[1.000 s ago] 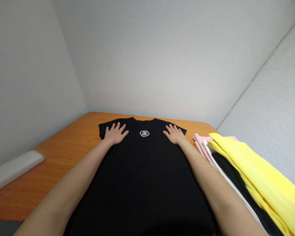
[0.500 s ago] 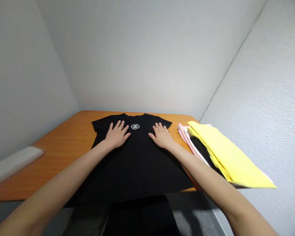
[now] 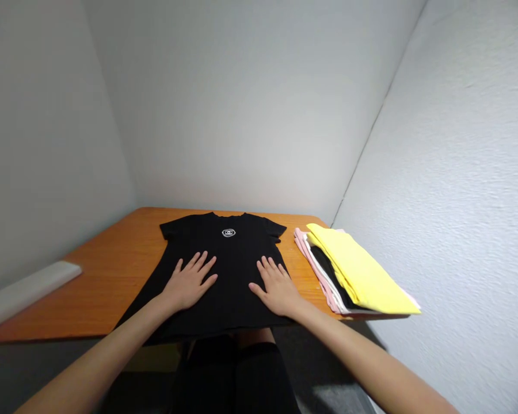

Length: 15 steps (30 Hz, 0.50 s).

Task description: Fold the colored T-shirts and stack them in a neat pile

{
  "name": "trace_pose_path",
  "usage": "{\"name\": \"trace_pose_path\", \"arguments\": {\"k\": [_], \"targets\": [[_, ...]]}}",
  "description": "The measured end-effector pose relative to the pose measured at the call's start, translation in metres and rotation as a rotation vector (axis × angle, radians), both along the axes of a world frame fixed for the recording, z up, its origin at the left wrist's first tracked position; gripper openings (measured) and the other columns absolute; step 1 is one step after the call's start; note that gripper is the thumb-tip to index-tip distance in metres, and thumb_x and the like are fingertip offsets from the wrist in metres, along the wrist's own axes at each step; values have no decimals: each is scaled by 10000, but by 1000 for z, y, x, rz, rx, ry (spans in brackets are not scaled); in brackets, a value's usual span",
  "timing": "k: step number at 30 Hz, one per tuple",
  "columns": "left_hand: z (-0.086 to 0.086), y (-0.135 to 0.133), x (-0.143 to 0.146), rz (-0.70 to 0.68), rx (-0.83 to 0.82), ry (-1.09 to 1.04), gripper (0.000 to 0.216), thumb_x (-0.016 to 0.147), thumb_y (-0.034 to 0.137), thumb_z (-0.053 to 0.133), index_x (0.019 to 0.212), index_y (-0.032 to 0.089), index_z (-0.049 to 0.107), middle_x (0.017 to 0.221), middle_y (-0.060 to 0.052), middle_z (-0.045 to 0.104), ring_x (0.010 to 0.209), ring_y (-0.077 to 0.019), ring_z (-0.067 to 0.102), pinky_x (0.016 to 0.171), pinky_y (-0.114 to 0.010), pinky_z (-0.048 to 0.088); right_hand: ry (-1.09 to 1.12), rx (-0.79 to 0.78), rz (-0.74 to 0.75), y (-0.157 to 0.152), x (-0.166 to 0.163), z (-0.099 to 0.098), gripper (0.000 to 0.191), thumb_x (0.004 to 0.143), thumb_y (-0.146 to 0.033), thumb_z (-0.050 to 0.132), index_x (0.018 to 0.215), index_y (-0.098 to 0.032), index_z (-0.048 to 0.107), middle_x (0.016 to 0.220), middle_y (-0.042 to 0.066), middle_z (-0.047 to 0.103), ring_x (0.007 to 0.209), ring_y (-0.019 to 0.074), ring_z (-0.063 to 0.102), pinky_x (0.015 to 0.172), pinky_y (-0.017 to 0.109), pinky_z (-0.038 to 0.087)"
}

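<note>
Brown table (image 3: 121, 253) carries black T-shirt (image 3: 233, 284) and folded clothes (image 3: 358, 270)

The T-shirt lies spread flat, collar toward the far side, hem at the near edge. To its right sit the folded clothes, stacked; a long white object (image 3: 32, 292) lies at the left.

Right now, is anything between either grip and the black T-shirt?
Nothing visible: the left grip and right grip rest on the black T-shirt. The folded clothes lie apart to its right, the white object to its left.

Folded pile of yellow, black, white and pink fabric (image 3: 362, 270) right, long white object (image 3: 30, 290) left, on wooden table (image 3: 112, 253)
</note>
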State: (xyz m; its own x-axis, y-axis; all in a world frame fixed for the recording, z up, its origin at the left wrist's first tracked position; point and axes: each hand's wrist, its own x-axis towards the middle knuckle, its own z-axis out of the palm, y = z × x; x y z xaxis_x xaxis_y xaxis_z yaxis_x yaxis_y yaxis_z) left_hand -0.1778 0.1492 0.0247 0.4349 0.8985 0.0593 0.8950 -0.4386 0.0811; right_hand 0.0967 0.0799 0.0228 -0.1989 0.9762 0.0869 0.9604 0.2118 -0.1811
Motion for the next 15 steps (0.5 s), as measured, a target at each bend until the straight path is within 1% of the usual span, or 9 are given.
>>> {"name": "trace_pose_path", "arguments": {"k": [3,5,6,7,9,11,13,14,15], "targets": [[7,-6,9,13,52,37,575,969,507,290,1492,272,330,1577,-59,245,1464,-314,175,1150,-607,129,48,-73,-5,15,4,8,864,914,-727,210,1518,-111,267,1580,130,174,1464,290,102,1173,467,138],[16,-24,27,-30,141,30,536,974,419,316,1459,213,409,1553,-89,305,1455,-326,200,1162,-600,101,58,-52,-62,39,10,21,865,920,-718,227,1499,-79,305,1569,161,209,1460,304,121,1165,461,164],[22,-37,40,-79,187,1,523,976,389,313,1446,193,432,1545,-92,322,1454,-316,209,1174,-581,96,51,-15,-111,55,14,30,842,931,-694,256,1488,-67,322,1563,174,225,1457,310,133,1161,455,174],[26,-51,56,-166,198,-49,524,980,389,302,1449,192,425,1546,-82,320,1454,-287,222,1186,-547,120,39,29,-166,73,18,38,804,942,-660,292,1476,-61,341,1553,186,251,1452,312,159,1155,447,188],[28,-80,93,-320,170,-181,561,979,468,293,1464,205,395,1546,-64,320,1441,-241,269,1185,-464,228,18,87,-264,111,29,55,703,965,-576,338,1440,-61,396,1506,203,350,1417,305,271,1126,422,251],[16,-100,131,-434,189,-276,656,938,589,332,1476,216,373,1546,-81,311,1435,-252,283,1168,-453,287,11,96,-340,146,40,65,609,987,-498,320,1381,-58,465,1417,218,471,1340,288,411,1067,392,339],[-13,-107,166,-487,304,-319,756,866,666,417,1459,198,405,1511,-120,365,1406,-292,341,1120,-494,366,4,91,-384,176,51,65,561,1001,-435,280,1342,-50,505,1336,227,544,1265,275,499,1008,373,398],[-32,-106,181,-472,415,-335,708,855,631,464,1416,200,476,1456,-136,442,1356,-308,423,1058,-515,437,-3,90,-404,188,57,63,545,1001,-411,277,1334,-51,513,1311,227,564,1241,271,521,987,368,416],[-53,-102,196,-434,565,-370,557,869,523,510,1340,230,566,1373,-132,538,1273,-300,524,984,-511,503,-11,90,-421,198,63,59,526,997,-392,287,1328,-56,521,1288,224,581,1222,269,539,970,366,429]]}}
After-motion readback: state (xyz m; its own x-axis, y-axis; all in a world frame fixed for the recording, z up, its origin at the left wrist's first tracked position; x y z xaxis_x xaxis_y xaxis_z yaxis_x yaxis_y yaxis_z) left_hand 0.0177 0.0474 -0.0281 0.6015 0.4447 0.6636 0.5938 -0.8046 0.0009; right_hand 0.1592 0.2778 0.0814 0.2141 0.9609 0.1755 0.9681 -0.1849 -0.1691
